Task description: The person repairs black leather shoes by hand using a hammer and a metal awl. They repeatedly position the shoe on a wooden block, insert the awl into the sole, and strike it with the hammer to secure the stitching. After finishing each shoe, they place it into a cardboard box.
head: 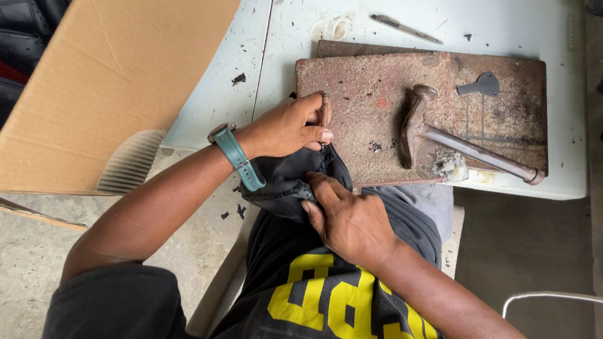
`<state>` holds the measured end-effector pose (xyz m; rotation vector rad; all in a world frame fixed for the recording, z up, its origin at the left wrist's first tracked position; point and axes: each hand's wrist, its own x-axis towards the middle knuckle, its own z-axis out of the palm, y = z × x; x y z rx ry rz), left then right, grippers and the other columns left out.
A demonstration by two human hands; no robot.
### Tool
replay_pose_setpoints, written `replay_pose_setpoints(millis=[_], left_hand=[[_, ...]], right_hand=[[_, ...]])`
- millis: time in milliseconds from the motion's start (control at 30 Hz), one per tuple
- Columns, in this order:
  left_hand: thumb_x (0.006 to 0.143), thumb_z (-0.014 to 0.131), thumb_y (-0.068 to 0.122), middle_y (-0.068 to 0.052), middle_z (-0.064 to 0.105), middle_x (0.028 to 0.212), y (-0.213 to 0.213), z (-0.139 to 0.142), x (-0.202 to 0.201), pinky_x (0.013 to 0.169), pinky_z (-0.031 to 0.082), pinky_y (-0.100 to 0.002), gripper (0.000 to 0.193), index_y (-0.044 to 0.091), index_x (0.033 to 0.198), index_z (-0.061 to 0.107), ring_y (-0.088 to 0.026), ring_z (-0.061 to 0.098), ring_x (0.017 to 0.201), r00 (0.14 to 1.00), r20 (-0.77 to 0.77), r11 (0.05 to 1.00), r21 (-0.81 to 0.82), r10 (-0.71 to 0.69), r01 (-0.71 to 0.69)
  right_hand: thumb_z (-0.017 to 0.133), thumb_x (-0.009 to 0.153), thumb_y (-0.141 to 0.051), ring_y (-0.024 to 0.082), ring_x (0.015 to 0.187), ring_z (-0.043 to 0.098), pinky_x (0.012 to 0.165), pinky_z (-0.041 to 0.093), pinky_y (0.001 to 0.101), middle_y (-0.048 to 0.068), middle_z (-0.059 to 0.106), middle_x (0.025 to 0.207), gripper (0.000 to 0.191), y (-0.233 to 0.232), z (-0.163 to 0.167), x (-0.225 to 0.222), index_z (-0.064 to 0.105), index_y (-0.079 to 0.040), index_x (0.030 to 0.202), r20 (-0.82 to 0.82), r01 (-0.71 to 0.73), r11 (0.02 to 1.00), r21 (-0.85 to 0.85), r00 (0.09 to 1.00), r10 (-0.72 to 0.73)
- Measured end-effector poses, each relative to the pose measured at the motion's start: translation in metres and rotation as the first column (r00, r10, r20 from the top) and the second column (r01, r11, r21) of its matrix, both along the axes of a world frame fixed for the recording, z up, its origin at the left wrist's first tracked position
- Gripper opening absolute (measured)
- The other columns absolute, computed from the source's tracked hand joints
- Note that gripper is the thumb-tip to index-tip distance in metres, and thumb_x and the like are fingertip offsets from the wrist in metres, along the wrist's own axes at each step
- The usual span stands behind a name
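My left hand (287, 127) grips a short rusty metal punch (325, 110), held upright at the near left edge of a worn reddish wooden board (386, 90). A teal watch is on that wrist. My right hand (346, 220) presses down on a piece of black leather-like material with a stitched edge (282, 182), which lies over my lap and against the board's edge. The punch tip meets the black material; the contact point is hidden by my fingers.
A rusty hammer (454, 142) lies on the board. A small grey cut-out shape (481, 85) sits at the board's far right. A thin metal tool (406, 28) lies on the white table (292, 18). A large cardboard box (109, 68) stands at left.
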<state>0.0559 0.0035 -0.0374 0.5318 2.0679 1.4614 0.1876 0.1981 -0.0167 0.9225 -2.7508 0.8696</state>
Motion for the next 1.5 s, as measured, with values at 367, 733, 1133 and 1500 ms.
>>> replay_pose_setpoints(millis=[367,733,1133,1500], left_hand=[[0.102,0.062,0.031,-0.008,0.063,0.093,-0.005,0.023,0.019,0.077,0.067,-0.032,0.032,0.006,0.099,0.043,-0.017,0.077,0.095,0.996,-0.084,0.999,0.028,-0.019,0.022],[0.104,0.058,0.023,-0.005,0.062,0.096,0.007,-0.007,0.022,0.073,0.069,-0.030,0.022,0.005,0.101,0.047,-0.014,0.074,0.094,0.997,0.022,0.985,0.153,0.074,-0.076],[0.102,0.062,0.026,-0.005,0.063,0.098,-0.004,-0.019,0.015,0.078,0.068,-0.034,0.024,0.004,0.104,0.053,-0.015,0.074,0.094,0.995,0.090,0.971,0.232,0.044,-0.064],[0.109,0.049,0.032,-0.004,0.074,0.081,-0.012,0.014,0.044,0.076,0.065,-0.034,0.026,0.009,0.099,0.047,-0.017,0.080,0.082,0.976,-0.183,0.992,-0.067,-0.115,0.104]], right_hand=[[0.070,0.094,-0.031,0.025,0.077,0.075,0.054,0.057,0.0350,0.008,0.069,0.132,0.033,0.008,0.000,0.007,0.067,-0.007,0.117,-0.044,-0.084,0.996,-0.014,0.996,0.083],[0.073,0.092,-0.033,0.025,0.083,0.076,0.063,0.060,0.0326,0.012,0.070,0.127,0.045,0.024,-0.005,0.023,0.068,-0.007,0.128,-0.128,-0.084,0.995,-0.053,0.989,0.076],[0.071,0.090,-0.031,0.029,0.066,0.073,0.053,0.057,0.0396,0.008,0.078,0.103,0.048,0.037,0.003,0.021,0.064,-0.020,0.136,0.038,0.035,0.990,0.136,0.998,-0.041],[0.072,0.088,-0.029,0.029,0.060,0.072,0.048,0.056,0.0406,0.008,0.078,0.105,0.049,0.036,0.003,0.022,0.064,-0.021,0.137,0.052,0.048,0.985,0.168,0.997,-0.058]])
